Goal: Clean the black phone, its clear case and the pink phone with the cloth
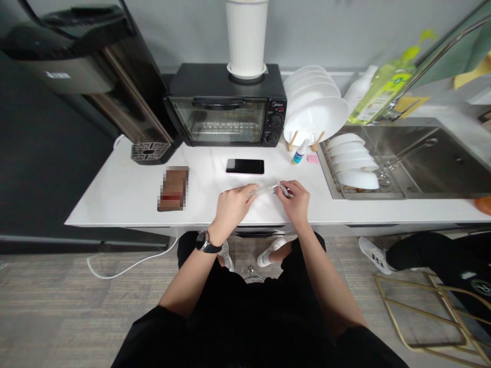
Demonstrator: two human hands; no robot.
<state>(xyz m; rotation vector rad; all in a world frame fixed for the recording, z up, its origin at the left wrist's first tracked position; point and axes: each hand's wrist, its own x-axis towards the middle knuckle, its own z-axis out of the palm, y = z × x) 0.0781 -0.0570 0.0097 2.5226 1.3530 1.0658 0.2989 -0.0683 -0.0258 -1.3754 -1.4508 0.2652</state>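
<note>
Both of my hands are raised a little over the front of the white counter (207, 204). A thin clear plastic piece (266, 189), perhaps film or a small bag, stretches between them. My left hand (233, 204), with a dark watch on its wrist, pinches the left end. The right end is pinched by the fingers of my right hand (296, 200), where a small greyish item also shows, too small to name. Just behind my hands a black phone (245, 166) lies flat. A blurred-out brown rectangular item (174, 189) rests on the counter at the left.
A toaster oven (226, 120) stands at the back, a white pot (247, 38) on top. Right of it are racked plates (316, 120), a small bottle (299, 152), bowls (358, 179) and a sink (433, 158). A drink dispenser (126, 92) stands left. Another person's leg (416, 250) shows at right.
</note>
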